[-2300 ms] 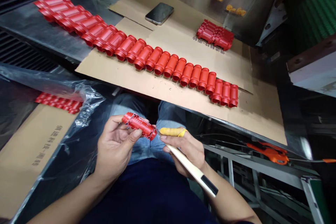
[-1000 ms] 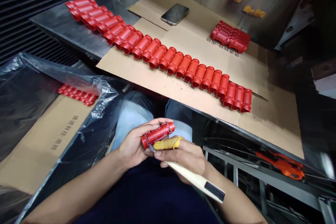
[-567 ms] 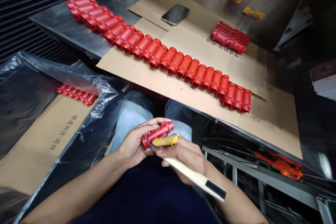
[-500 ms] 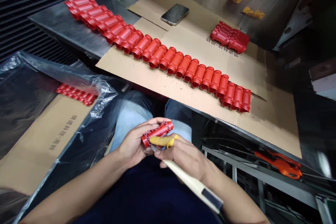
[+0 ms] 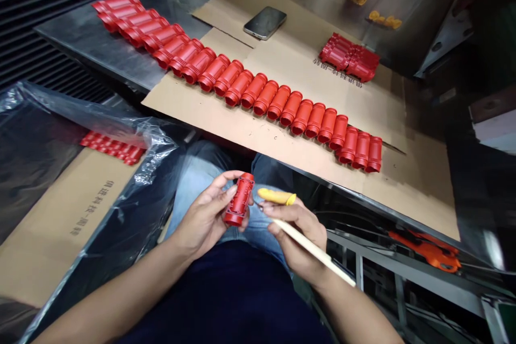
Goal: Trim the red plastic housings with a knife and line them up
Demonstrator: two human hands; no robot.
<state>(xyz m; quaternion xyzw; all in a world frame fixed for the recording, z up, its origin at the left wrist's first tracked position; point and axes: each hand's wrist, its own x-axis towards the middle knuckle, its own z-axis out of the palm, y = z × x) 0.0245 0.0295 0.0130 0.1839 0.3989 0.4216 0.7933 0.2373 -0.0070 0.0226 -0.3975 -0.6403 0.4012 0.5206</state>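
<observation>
In my left hand [image 5: 209,209] is a red plastic tube-shaped part [image 5: 241,199], held nearly upright above my lap between thumb and fingers. The side facing me shows ribs and small recesses. My right hand [image 5: 300,231] grips a long cream-handled tool [image 5: 302,242] like a pen. Its thin dark tip points at the red part and sits just to the right of it, apart from it as far as I can see. A yellow finger cot [image 5: 276,196] covers my right index finger.
A slanting row of several red tubes [image 5: 253,90] lies on cardboard [image 5: 298,148] over the metal table. Behind are a phone [image 5: 265,22] and a block of red parts [image 5: 349,57]. At left, a plastic-lined box [image 5: 24,118] holds cardboard and red parts [image 5: 113,147]. Orange scissors-like handles [image 5: 427,250] lie below right.
My right hand has drawn back to the right, taking the tool off the red part. My left hand has turned the part from slanted to nearly upright.
</observation>
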